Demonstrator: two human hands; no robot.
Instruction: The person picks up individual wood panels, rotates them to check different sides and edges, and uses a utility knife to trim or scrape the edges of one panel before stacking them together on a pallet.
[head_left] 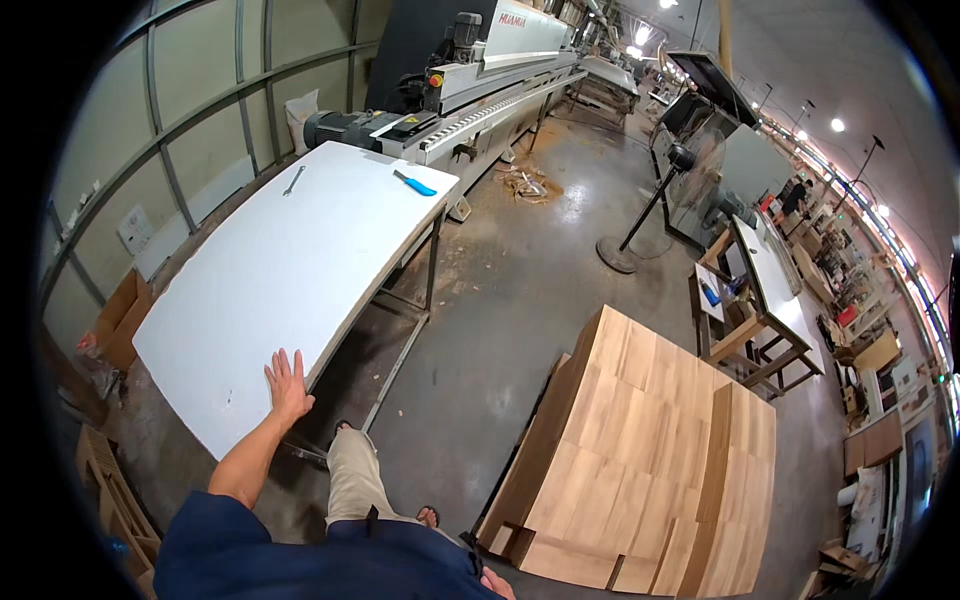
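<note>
My left hand [287,384] lies flat with fingers spread on the near right edge of a large white table top [270,280], holding nothing. On the far end of the table rest a blue-handled tool [415,184] and a grey metal tool [293,180]. My right hand [497,583] shows only partly at the bottom edge, close to a stack of light wooden boards [640,460]; its fingers are hard to make out. My leg in beige trousers [355,480] stands between table and boards.
A long grey woodworking machine [480,90] runs behind the table. A standing fan [640,215] is on the concrete floor. Workbenches [760,290] and shelves fill the right side. Cardboard boxes [120,320] and wooden pieces sit left of the table.
</note>
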